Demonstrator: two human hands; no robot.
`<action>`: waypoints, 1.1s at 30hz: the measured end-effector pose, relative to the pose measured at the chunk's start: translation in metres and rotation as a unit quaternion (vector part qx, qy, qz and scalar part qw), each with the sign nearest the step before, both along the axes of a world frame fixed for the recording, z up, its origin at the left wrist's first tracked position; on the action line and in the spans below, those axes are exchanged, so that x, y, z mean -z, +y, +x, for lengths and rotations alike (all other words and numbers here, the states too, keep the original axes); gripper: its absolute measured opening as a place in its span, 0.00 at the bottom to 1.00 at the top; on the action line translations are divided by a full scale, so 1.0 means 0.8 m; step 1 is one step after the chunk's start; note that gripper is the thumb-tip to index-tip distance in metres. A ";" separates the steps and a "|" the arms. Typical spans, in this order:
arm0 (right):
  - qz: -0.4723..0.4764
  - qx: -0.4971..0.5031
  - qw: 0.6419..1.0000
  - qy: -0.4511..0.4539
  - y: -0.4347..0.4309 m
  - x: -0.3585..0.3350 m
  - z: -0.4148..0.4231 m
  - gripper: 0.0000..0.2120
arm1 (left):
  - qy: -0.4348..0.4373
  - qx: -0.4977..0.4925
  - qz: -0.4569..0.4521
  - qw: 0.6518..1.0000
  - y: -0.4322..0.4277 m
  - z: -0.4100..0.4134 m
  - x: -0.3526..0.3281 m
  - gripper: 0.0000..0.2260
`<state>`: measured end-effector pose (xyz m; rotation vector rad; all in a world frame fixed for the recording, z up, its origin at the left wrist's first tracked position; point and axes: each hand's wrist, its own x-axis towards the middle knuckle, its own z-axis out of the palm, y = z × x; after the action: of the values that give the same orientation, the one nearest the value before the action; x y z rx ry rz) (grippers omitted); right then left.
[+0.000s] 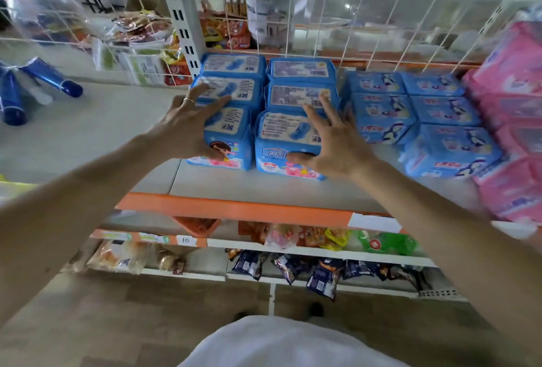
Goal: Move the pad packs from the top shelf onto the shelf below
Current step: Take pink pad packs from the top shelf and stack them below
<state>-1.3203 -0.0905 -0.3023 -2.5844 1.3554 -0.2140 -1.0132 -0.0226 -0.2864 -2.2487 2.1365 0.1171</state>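
Shop shelving fills the view: a white metal top shelf (264, 188) with an orange front lip and a thin white wire grid (352, 29) behind it. Below it, the lower shelf (322, 253) carries crinkled snack bags (322, 274). Soft pink packs (513, 120), glossy and blurred, are stacked at the far right of the top shelf, with dark-blue packs (440, 108) in rows beside them. The pad packs (299, 72), light-blue plastic pillows with pale printed labels, sit on the top shelf in two rows of three running back to the grid, touching one another. The left hand (187, 129) lies over the front left pack (234, 135), fingers splayed wide and nearly straight across its top and onto the pack behind, thumb against its front face; nothing is clenched. The right hand (337, 144) is spread the same way over the front right pack (281, 132), thumb touching the front face, fingers fanned above the top; whether they touch it I cannot tell. Both front packs rest on the shelf. Shiny blue tubes (52, 79) lie far left. A thin ring (189, 100) circles one left finger.
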 end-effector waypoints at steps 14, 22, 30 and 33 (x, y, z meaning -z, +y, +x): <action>0.032 -0.021 0.999 -0.006 0.001 -0.012 0.016 0.48 | 0.036 -0.016 -0.009 0.999 0.000 -0.007 -0.002 0.56; -0.058 -0.037 0.988 0.138 0.013 -0.023 0.042 0.52 | 0.026 -0.008 -0.051 0.998 0.005 -0.016 0.010 0.57; -0.067 0.013 0.989 0.128 0.009 -0.010 0.060 0.50 | 0.006 -0.004 -0.070 0.998 -0.003 -0.014 0.013 0.52; -0.052 0.015 0.989 0.137 0.007 -0.016 0.068 0.50 | 0.001 -0.001 -0.067 0.998 -0.007 -0.013 0.009 0.51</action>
<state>-1.2661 -0.0853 -0.2899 -2.7624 1.5097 0.0728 -1.0236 -0.0284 -0.2937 -2.3209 2.2060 -0.0260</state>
